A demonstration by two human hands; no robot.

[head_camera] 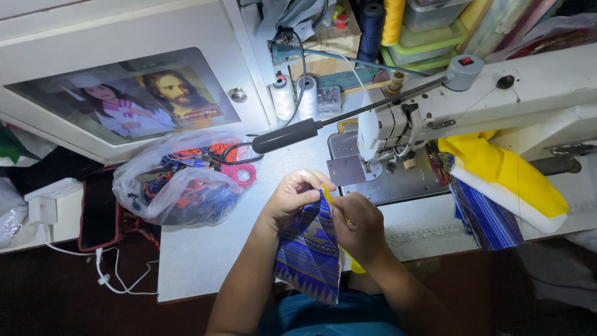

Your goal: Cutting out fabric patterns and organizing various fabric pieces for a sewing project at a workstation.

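Blue zigzag-patterned cloth (309,252) with yellow trim; white sewing machine (472,99).

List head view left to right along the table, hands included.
White charger block → clear plastic bag → left hand → blue patterned fabric → right hand → sewing machine

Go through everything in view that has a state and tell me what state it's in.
left hand: pinching the blue patterned fabric
right hand: gripping the fabric edge
yellow fabric: draped under the sewing machine arm
plastic bag: full, lying on the table
charger: plugged in
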